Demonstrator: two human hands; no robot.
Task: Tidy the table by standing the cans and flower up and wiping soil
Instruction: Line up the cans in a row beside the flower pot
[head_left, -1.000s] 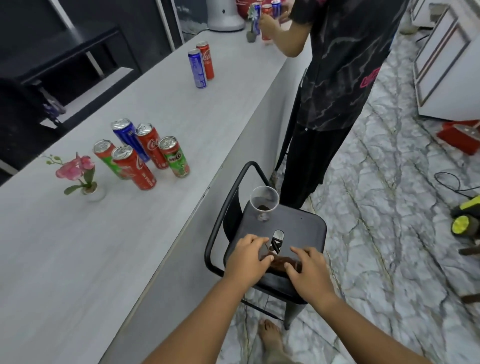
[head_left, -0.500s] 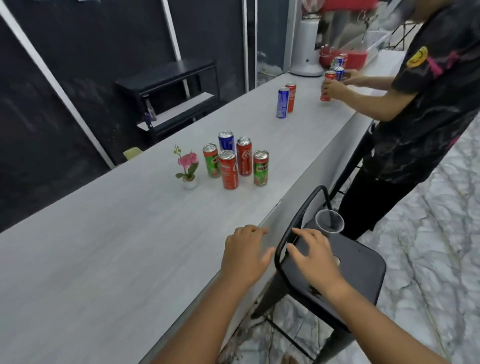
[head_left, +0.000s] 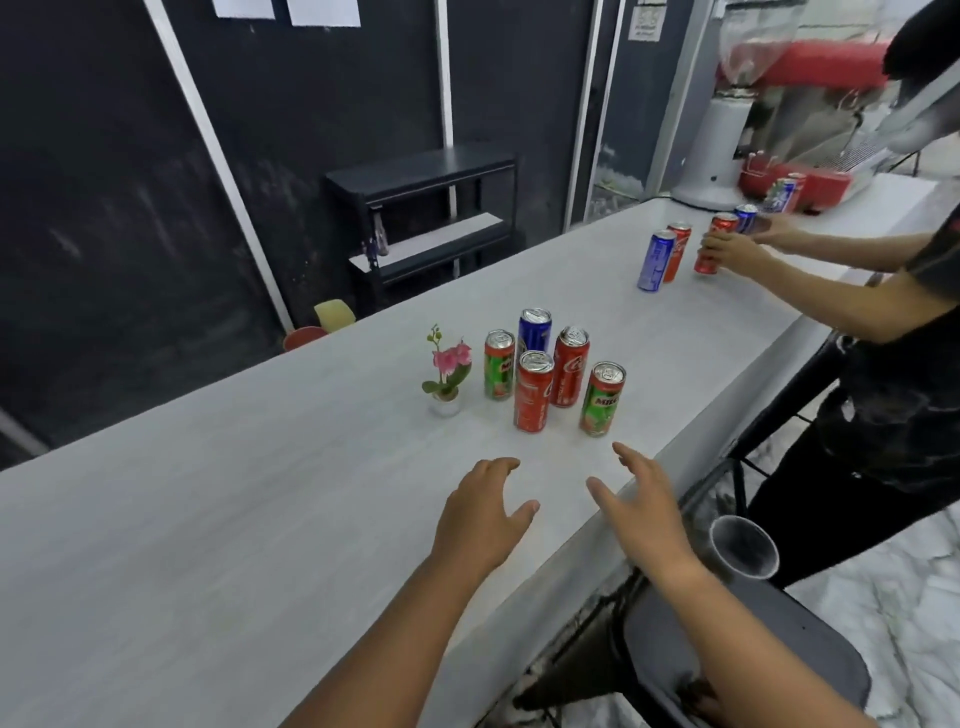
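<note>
Several cans stand upright in a cluster on the white table (head_left: 208, 545): a red can (head_left: 533, 391) in front, a green can (head_left: 602, 399) to its right, another red can (head_left: 570, 367), a blue can (head_left: 534, 331) behind, and a green can (head_left: 499, 365) at the left. A small pink flower (head_left: 448, 370) stands upright in its white pot left of them. My left hand (head_left: 483, 514) and my right hand (head_left: 641, 506) hover over the table just in front of the cans, fingers spread, holding nothing.
Another person (head_left: 883, 374) stands at the right, hands on cans (head_left: 717, 244) farther along the table near a blue can (head_left: 655, 261). A black metal chair (head_left: 753, 649) with a clear plastic cup (head_left: 744, 553) on it sits right of the table edge. A black shelf (head_left: 426, 218) stands behind.
Both my hands have left the chair seat and come up over the table toward the cans. The view has lifted from the chair to the tabletop.
</note>
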